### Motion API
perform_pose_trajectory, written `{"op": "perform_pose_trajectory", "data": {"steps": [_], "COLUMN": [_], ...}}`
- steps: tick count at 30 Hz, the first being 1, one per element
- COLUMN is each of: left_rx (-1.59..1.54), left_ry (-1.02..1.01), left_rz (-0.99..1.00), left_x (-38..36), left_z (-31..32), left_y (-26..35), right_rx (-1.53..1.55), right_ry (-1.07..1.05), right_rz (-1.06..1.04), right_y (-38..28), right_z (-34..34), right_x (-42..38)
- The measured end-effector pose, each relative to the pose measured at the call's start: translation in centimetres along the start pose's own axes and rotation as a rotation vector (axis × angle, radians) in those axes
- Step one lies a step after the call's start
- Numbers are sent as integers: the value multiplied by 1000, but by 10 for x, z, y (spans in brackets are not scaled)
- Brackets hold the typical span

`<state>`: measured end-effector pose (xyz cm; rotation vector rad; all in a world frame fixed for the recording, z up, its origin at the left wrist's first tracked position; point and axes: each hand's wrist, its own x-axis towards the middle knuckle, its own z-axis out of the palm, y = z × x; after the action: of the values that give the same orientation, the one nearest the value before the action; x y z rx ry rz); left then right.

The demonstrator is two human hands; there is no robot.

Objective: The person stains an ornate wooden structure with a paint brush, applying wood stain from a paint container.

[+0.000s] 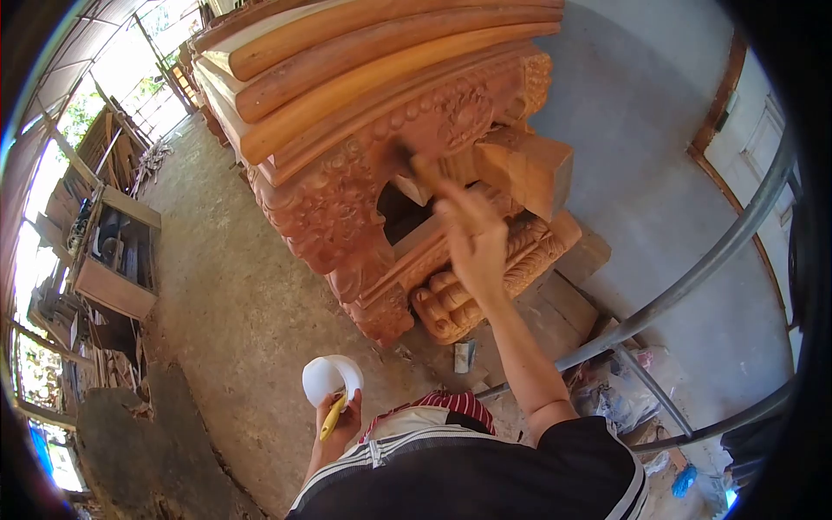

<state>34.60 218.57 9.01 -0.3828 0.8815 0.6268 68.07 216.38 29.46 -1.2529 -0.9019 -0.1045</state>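
My right hand (pixel 472 227) is closed round the handle of a brush (pixel 416 167), whose dark bristles are blurred against the carved front of a reddish wooden piece (pixel 334 204). Below the brush, a dark opening shows in the carving. Low in the view, my left hand (pixel 341 422) holds a white round container (pixel 322 378) together with a yellow-handled tool (pixel 332 418). The tool's far end is hidden at the container.
Curved metal tubing (pixel 685 286) sweeps across the right side. A wooden cabinet (pixel 117 290) and stacked boards stand at the left. A large dark slab (pixel 143 442) lies lower left. Plastic bags (pixel 637 390) sit beside the tubing. A small block (pixel 464 356) lies below the carving.
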Motion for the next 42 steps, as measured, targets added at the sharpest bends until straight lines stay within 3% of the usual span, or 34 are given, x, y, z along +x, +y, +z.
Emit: {"op": "perform_pose_trajectory", "data": {"steps": [2, 6, 8, 9, 11, 12, 14, 16, 18, 20, 22, 26, 28, 30, 32, 33, 34, 37, 42], "left_rx": [-3, 49, 40, 16, -11, 17, 38, 19, 5, -4, 29, 20, -44, -43, 36, 20, 23, -74, -10], "left_ry": [9, 6, -37, -31, -36, -59, -79, -77, -33, 7, -79, -85, -46, -43, -124, -136, -143, -61, -75], "left_rz": [-17, 35, 37, 17, 17, 38, 56, 21, 39, 65, 40, 53, 22, 15, 70, 56, 50, 27, 65], "left_x": [1, 0, -2, -2, -4, -5, -4, 2, 7, 3, 1, -5, -8, -13, -12, -17, -14, -12, -17], "left_z": [0, 9, 16, 21, 23, 24, 20, 13, 9, 3, 2, 3, 1, 0, -4, -2, -4, -16, -17], "left_y": [-4, -15, -20, -23, -23, -24, -22, -18, -15, -10, -7, -3, -1, -1, 2, 2, 7, 11, 15], "right_rx": [-89, 103, -175, -166, -444, -431, -242, -333, -315, -369, -574, -344, -295, -348, -576, -610, -619, -470, -541], "right_ry": [-443, -637, -347, -366, -645, -643, -850, -776, -346, -372, -767, -707, -442, -500, -897, -987, -984, -633, -551], "right_rz": [-83, -60, -429, -428, -562, -573, -540, -587, -564, -580, -621, -600, -606, -714, -726, -657, -661, -857, -611], "right_y": [-16, -33, -31, -26, -12, -8, -4, -12, -5, 0, 7, -25, -37, -36, -23, -30, -36, -61, -42], "right_z": [-1, -9, -4, -4, 1, 2, -1, -4, 1, 0, -2, 7, 17, 21, 20, 20, 23, 27, 23], "right_x": [-10, -6, -1, -8, -30, -37, -49, -37, -27, -37, -58, -57, -44, -49, -71, -76, -73, -59, -54]}}
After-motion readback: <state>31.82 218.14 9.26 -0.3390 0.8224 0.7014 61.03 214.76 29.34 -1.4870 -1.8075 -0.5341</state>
